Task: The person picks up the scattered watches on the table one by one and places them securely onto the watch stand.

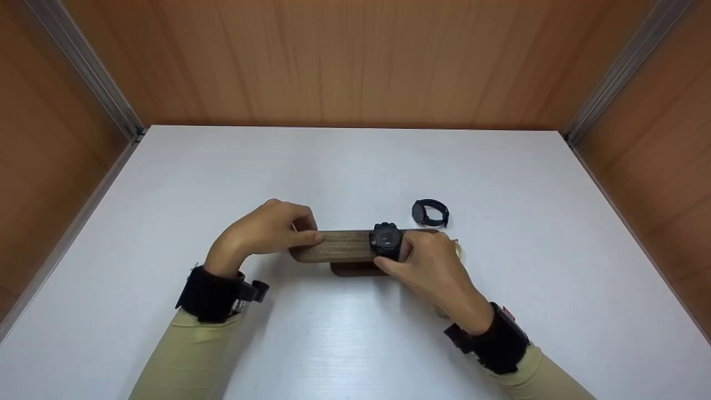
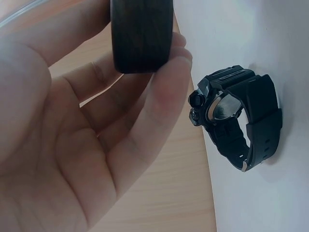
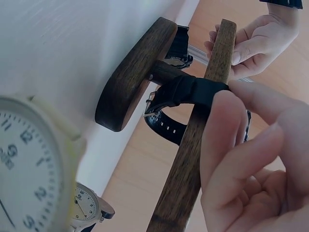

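A dark wooden watch stand, its crossbar (image 1: 339,246) over an oval base (image 1: 355,270), stands mid-table. My left hand (image 1: 314,232) grips the bar's left end (image 2: 141,34), fingers (image 2: 159,96) curled under it. A chunky black watch (image 1: 387,240) is wrapped round the bar near its right end. My right hand (image 1: 397,255) pinches that watch, with fingertips (image 3: 241,111) on its strap (image 3: 193,91). A second black watch (image 1: 430,213) lies on the table behind the stand, also seen in the left wrist view (image 2: 236,116).
The white table (image 1: 355,166) is boxed in by wooden walls (image 1: 355,55) at the back and both sides. A white-faced watch (image 3: 29,164) shows very close in the right wrist view, and a smaller one (image 3: 89,208) lies beyond it.
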